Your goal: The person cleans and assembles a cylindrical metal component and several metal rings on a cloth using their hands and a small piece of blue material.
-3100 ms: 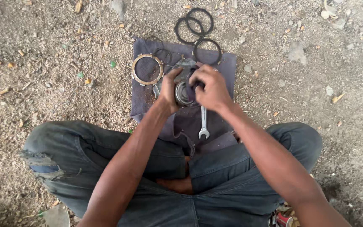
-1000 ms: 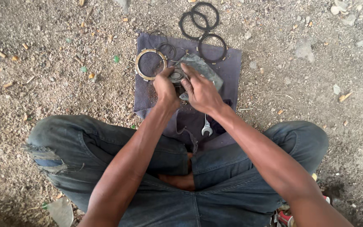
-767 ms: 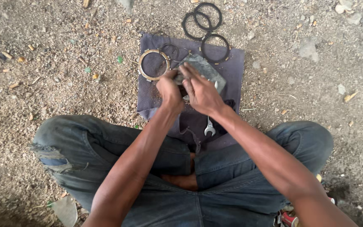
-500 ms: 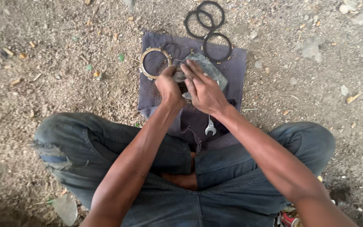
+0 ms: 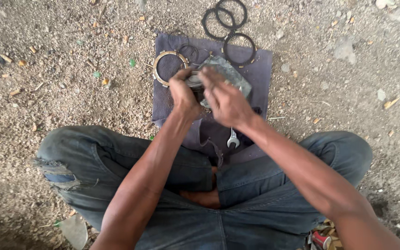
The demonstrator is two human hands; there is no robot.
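1. A round metal part (image 5: 193, 79) sits in the middle of the purple cloth (image 5: 260, 69), up off the ground in the person's hands.
2. The left hand (image 5: 183, 92) has its grip closed around the part.
3. The right hand (image 5: 225, 98) lies over the part and a grey metal piece (image 5: 230, 74); I cannot tell how its grip stands.
4. A brass ring (image 5: 167, 67) lies just left.
5. Black rings (image 5: 228, 21) lie far, and a wrench (image 5: 232, 138) lies near.
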